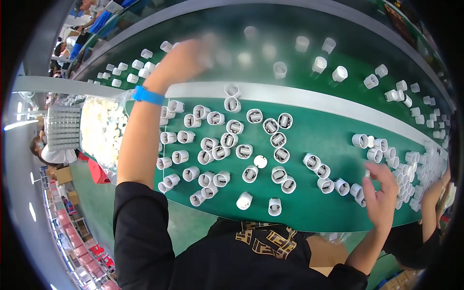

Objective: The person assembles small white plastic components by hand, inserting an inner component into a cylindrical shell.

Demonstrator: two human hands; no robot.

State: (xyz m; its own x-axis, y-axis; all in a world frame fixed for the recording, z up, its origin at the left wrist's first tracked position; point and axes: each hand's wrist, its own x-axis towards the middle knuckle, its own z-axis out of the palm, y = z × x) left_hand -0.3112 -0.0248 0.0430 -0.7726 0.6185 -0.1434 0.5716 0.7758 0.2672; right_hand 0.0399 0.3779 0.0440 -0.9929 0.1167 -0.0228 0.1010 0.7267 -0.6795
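My left hand (191, 58), a blue band on its wrist, reaches over the far green strip. Motion smears its fingers and the pale thing beside them, so I cannot tell whether it holds anything. Low over the right part of the near green surface, my right hand (382, 195) pinches a small white piece (367, 172) between thumb and finger. White cups with metal parts inside stand near it, such as one cup (341, 186) to its left. More such cups (244, 151) spread across the middle, with a round white disc (260, 161) among them.
A pale rail (299, 98) divides the near surface from the far strip, where more white cups (340, 74) stand. At the left is a bag of small cream pieces (102, 126) beside a grey stack (63, 128). Another person's arm (431, 203) reaches in at far right, by clustered cups.
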